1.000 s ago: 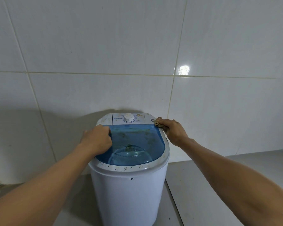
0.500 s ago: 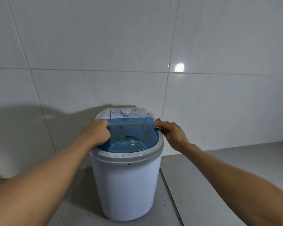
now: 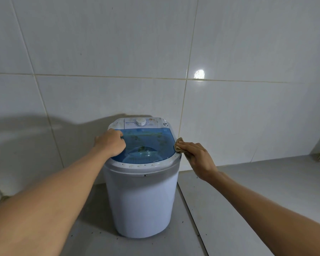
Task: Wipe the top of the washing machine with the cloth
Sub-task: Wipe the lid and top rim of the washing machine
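Tan and crumpled, the cloth [image 3: 179, 145] is bunched under the fingertips of the right hand [image 3: 198, 157], pressed against the right rim of the washing machine [image 3: 142, 196] — just outside the blue translucent lid [image 3: 146, 145]. Most of the cloth is hidden beneath the fingers; only its wadded front end pokes out toward the lid, so how much of it lies in the palm is hard to tell. The right hand's fingers are curled down over it, clamping it to the rim.

On the machine's opposite side, the left hand [image 3: 110, 144] is closed in a loose fist, knuckles resting on the left edge of the lid, with nothing seen in it.

The lid carries greenish-brown smears toward its back and right part, and dark specks dot the white rim at the front. Behind the lid sits the white control panel with a round dial [image 3: 140, 122]. The machine stands on a grey floor [image 3: 248, 200] against a white tiled wall [image 3: 118, 52].
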